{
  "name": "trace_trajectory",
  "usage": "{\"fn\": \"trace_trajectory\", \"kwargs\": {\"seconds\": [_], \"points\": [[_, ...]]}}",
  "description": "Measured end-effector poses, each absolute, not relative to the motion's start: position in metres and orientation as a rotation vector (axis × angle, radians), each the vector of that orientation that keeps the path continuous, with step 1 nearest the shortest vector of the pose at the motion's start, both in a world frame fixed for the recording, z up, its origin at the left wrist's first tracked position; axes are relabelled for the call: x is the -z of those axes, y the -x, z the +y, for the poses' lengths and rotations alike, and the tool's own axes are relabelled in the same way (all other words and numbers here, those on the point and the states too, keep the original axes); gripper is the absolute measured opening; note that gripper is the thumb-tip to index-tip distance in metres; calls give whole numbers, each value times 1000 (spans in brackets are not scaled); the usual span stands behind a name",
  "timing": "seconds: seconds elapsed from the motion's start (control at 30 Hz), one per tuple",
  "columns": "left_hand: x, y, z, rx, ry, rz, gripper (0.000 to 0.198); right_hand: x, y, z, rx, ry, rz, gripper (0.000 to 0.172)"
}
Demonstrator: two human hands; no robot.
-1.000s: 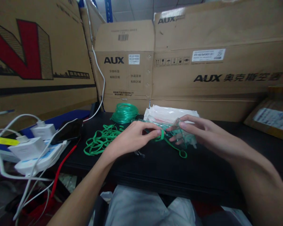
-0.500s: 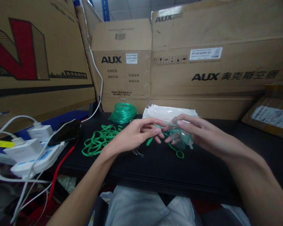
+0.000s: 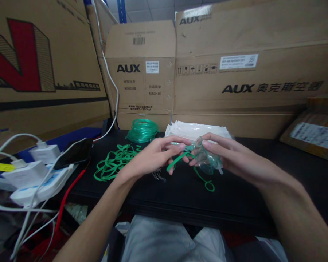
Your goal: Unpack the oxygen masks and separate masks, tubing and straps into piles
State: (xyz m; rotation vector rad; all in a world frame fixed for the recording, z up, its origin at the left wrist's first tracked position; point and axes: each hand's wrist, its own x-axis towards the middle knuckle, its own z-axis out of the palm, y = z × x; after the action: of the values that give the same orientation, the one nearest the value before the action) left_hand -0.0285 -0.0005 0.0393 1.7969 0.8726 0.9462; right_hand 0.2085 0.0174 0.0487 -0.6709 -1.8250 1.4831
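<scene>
A clear green-tinted plastic mask [image 3: 207, 158] is in my right hand [image 3: 229, 153], whose thumb and fingers close round its right and upper side. My left hand [image 3: 164, 153] is at the mask's left side, thumb and fingers pinching a flat green strap [image 3: 177, 161]. One strap end sticks out below the left fingers; another part hangs under the mask and ends in a small loop [image 3: 209, 186] over the black table. Left of my left hand lies a tangled pile of green straps [image 3: 113, 163], with a coil of green tubing [image 3: 143, 131] behind it.
White plastic packets [image 3: 195, 130] lie behind my hands. Thin metal strips [image 3: 159, 176] are near my left wrist. A white power strip [image 3: 41, 185] with chargers and cables stands at the left, beside a dark phone [image 3: 75, 154]. Cardboard boxes [image 3: 235, 83] line the back of the black table [image 3: 235, 203].
The green strap shows more below my left fingers, reaching further left. The looped end hangs slightly lower. Both hands have shifted only a little, still at the mask.
</scene>
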Motion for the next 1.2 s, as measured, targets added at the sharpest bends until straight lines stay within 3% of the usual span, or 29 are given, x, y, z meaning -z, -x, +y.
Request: {"fn": "trace_trajectory", "kwargs": {"seconds": [0.47,0.73,1.2], "points": [[-31,27,-2,-891,-2096,1290,41,-50,-218,22,-1194,822,-1764,38],[-29,23,1,-977,-2092,1153,43,-49,-215,20,-1087,726,-1945,34],[-34,20,5,-1098,-1491,838,29,-51,-211,20,-997,720,-1989,31]]}}
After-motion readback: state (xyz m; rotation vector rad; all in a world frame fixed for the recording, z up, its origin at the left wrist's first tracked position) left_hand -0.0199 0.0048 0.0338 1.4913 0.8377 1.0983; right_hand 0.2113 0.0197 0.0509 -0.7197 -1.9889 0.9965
